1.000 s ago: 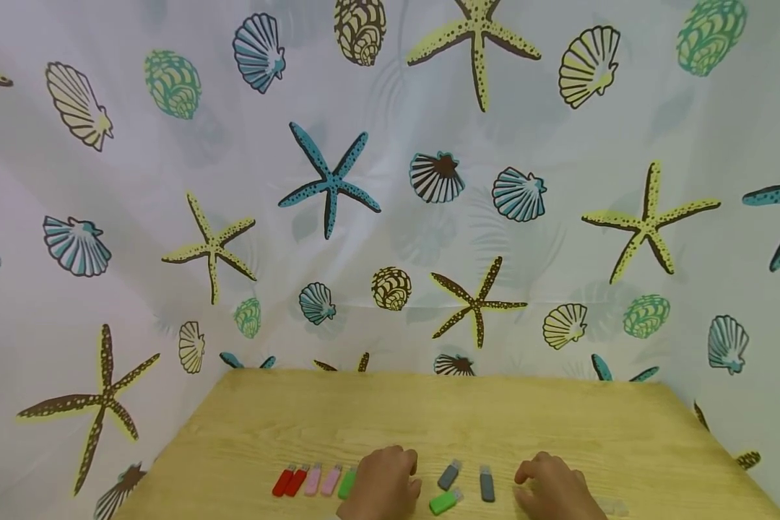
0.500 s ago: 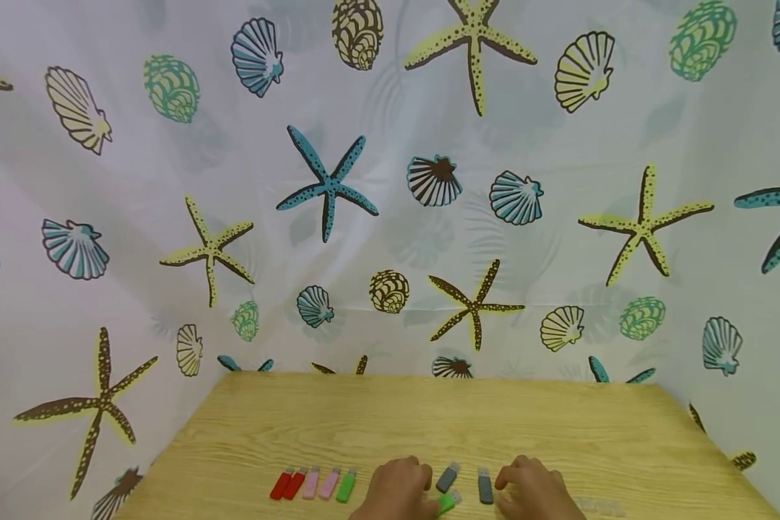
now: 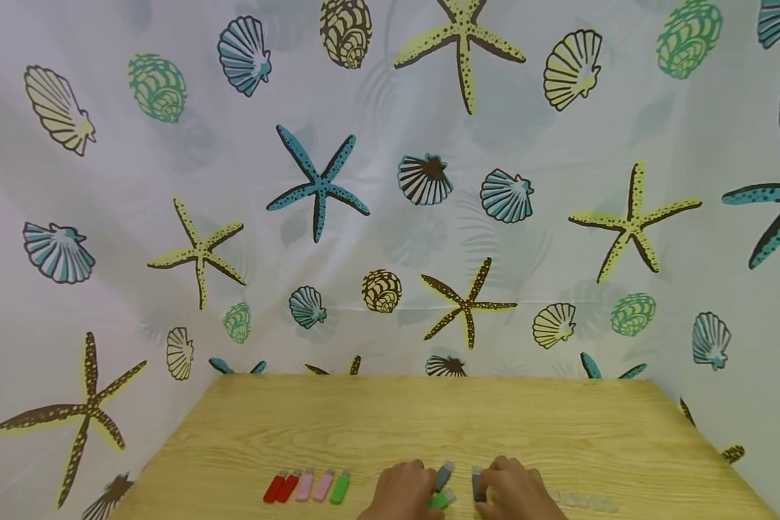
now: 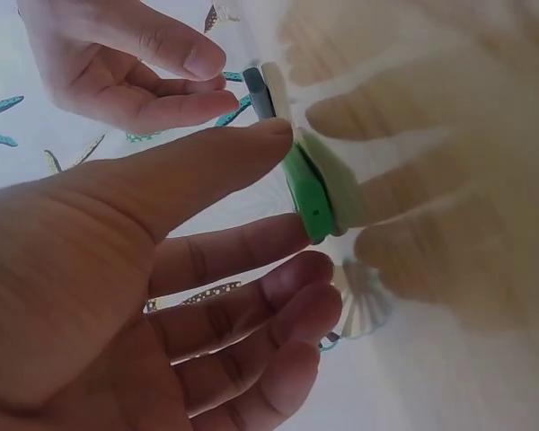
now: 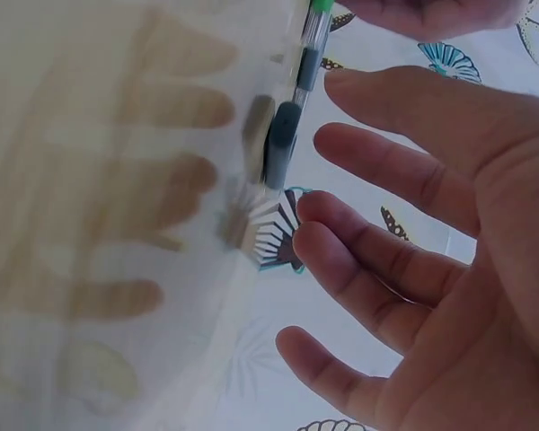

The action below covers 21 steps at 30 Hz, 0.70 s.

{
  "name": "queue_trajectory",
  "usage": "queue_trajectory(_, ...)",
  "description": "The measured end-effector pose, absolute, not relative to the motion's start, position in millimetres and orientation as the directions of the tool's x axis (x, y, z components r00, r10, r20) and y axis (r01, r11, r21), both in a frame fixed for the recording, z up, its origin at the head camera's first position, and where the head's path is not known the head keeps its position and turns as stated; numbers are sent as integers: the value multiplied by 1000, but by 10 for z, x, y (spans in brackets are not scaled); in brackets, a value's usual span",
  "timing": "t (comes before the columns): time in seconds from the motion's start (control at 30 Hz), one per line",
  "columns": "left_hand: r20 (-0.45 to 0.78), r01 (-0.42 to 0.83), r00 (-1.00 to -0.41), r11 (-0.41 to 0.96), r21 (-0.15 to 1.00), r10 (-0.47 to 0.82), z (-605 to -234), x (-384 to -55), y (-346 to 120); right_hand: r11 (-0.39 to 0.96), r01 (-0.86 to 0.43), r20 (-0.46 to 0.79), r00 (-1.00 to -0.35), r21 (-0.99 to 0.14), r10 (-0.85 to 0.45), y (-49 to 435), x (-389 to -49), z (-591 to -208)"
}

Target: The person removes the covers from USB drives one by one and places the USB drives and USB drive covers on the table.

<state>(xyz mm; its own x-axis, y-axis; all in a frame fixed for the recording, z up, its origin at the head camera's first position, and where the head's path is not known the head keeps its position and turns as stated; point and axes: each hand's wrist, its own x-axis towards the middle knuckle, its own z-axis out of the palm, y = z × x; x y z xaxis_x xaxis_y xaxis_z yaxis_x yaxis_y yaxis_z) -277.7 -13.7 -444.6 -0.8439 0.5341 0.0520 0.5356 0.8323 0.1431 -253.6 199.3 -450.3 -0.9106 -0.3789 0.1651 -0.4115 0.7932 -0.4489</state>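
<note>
A green USB flash drive [image 3: 440, 500] lies on the wooden table near my left hand [image 3: 401, 488]. In the left wrist view, the thumb tip overlaps one end of that green drive [image 4: 307, 196], and the index fingertip is at its other end. I cannot tell how firmly they touch it. My right hand [image 3: 515, 488] hovers at a grey USB flash drive [image 3: 477, 485]. Seen from the right wrist, its fingers are apart and relaxed, short of the grey drive [image 5: 281, 148]. A second grey drive [image 3: 443, 475] lies between the hands, behind the green one.
To the left, a row holds red drives [image 3: 281, 487], pink drives [image 3: 314, 487] and a green drive [image 3: 340, 488]. Small clear plastic pieces [image 3: 583, 500] lie right of my right hand. A shell-patterned curtain [image 3: 390, 217] hangs behind the table [image 3: 396, 412].
Both hands have moved inward, the left toward the loose green drive and the right toward the nearer grey drive. The row's green drive has come into full view. The head view has shifted slightly.
</note>
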Motion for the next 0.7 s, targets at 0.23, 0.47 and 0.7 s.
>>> queue_trajectory(0.23,75,546,-838,829,126,540,-4466,-2754,-109,769,-454,137,-886,-450,-443,1891,-2533,-4512)
queue_trajectory(0.47,29,528,-848,842,113,528,-4494,-2754,-86,733,-505,167,-857,-456,-487,1833,-2492,-4526)
queue_trajectory(0.7,69,564,-826,817,121,560,-4449,-2687,-76,754,-521,238,-854,-401,-464,1793,-2459,-4497)
